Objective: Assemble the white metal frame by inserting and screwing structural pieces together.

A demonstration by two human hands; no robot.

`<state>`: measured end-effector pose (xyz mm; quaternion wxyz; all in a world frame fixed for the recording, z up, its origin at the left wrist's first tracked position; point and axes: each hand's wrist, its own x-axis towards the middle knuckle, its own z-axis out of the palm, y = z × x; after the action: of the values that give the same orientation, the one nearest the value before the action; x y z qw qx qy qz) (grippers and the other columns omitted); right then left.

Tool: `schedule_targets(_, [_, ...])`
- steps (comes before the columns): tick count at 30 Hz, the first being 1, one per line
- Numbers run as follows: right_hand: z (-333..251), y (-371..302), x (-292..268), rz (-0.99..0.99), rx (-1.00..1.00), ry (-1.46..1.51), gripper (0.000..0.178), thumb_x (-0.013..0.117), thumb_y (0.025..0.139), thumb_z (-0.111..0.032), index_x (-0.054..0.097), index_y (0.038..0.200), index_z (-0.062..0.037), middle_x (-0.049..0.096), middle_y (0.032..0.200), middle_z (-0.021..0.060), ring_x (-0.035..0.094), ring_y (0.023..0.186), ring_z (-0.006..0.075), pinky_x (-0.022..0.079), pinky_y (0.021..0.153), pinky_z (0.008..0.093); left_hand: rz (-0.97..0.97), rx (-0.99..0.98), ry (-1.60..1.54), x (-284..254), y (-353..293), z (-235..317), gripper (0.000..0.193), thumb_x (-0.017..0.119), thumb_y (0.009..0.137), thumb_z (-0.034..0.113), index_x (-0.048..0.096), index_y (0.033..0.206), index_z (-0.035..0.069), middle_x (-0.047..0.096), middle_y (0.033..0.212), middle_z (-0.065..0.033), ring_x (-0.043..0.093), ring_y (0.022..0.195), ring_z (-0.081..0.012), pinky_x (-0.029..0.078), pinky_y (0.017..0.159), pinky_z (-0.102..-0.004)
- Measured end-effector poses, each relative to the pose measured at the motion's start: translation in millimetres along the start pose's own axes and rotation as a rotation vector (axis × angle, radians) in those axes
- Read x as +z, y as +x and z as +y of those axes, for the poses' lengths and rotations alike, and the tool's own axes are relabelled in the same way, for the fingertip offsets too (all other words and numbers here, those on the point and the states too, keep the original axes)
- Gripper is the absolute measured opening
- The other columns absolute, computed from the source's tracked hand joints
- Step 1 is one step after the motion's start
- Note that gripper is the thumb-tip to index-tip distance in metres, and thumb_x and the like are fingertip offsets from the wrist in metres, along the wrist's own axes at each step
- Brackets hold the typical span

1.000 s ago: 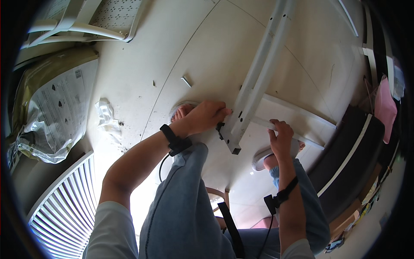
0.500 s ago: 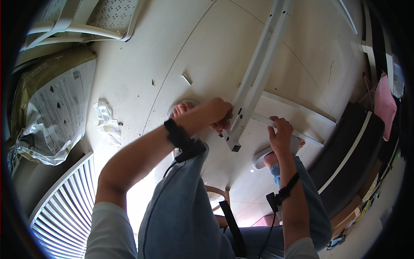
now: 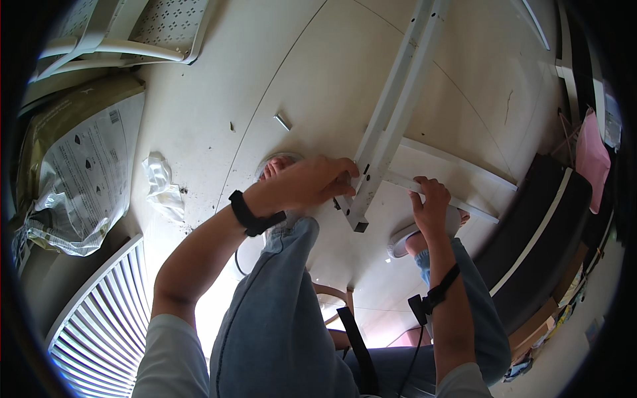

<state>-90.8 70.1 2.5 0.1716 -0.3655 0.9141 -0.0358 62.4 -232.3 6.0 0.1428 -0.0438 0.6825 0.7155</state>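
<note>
Two long white metal bars (image 3: 400, 109) run side by side from the far edge toward me, ending in a black-capped corner. My left hand (image 3: 308, 182) is bent against the left side of this near end, by its dark holes. Its fingers are closed, slightly blurred, and whatever they pinch is hidden. A small dark piece (image 3: 337, 204) shows just below those fingers. My right hand (image 3: 432, 202) is closed over a white crossbar (image 3: 472, 207) that joins the long bars at an angle. Beyond it lies a second, parallel white bar (image 3: 458, 161).
On the floor lie a small metal piece (image 3: 283, 122) and a crumpled white plastic bag (image 3: 161, 186). A large printed package (image 3: 86, 159) and a white metal rack (image 3: 169, 33) stand at left. A dark padded seat (image 3: 531, 232) is at right. My feet flank the bars' near end.
My left hand has turned and flattened against the bars, its wrist rolling and forearm swinging slightly left. My right hand has stayed on the crossbar.
</note>
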Motion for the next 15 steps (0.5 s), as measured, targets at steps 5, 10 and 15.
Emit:
schedule_targets(5, [-3.9, 2.2, 0.0, -0.01, -0.006, 0.03, 0.027, 0.07, 0.086, -0.023, 0.063, 0.111, -0.0156, 0.059, 0.094, 0.0083, 0.056, 0.093, 0.0313, 0.039, 0.088, 0.0476, 0.295, 0.07, 0.252, -19.1, 35.0, -6.8, 0.019, 0.064, 0.095, 0.017, 0.071, 0.094, 0.0, 0.069, 0.081, -0.0106, 0.068, 0.076, -0.0197, 0.052, 0.069, -0.0294])
schedule_targets(10, [-2.9, 2.0, 0.3, -0.01, -0.005, 0.022, 0.028, 0.071, 0.085, -0.023, 0.063, 0.11, -0.0153, 0.059, 0.093, 0.0081, 0.056, 0.093, 0.031, 0.039, 0.088, 0.0475, 0.349, -0.443, -0.167, 3.0, 46.9, -52.0, 0.023, 0.063, 0.092, 0.02, 0.069, 0.094, -0.003, 0.069, 0.079, -0.0157, 0.066, 0.066, -0.0267, 0.052, 0.063, -0.0359])
schedule_targets(15, [-5.1, 1.8, 0.5, -0.031, 0.01, 0.035, 0.029, 0.071, 0.085, -0.024, 0.063, 0.111, -0.0159, 0.058, 0.092, 0.0077, 0.056, 0.094, 0.0304, 0.039, 0.088, 0.0473, 0.282, -0.145, 0.314, 23.9, 10.9, -78.5, 0.028, 0.06, 0.093, 0.021, 0.066, 0.091, -0.006, 0.067, 0.073, -0.0208, 0.064, 0.063, -0.036, 0.05, 0.062, -0.0433])
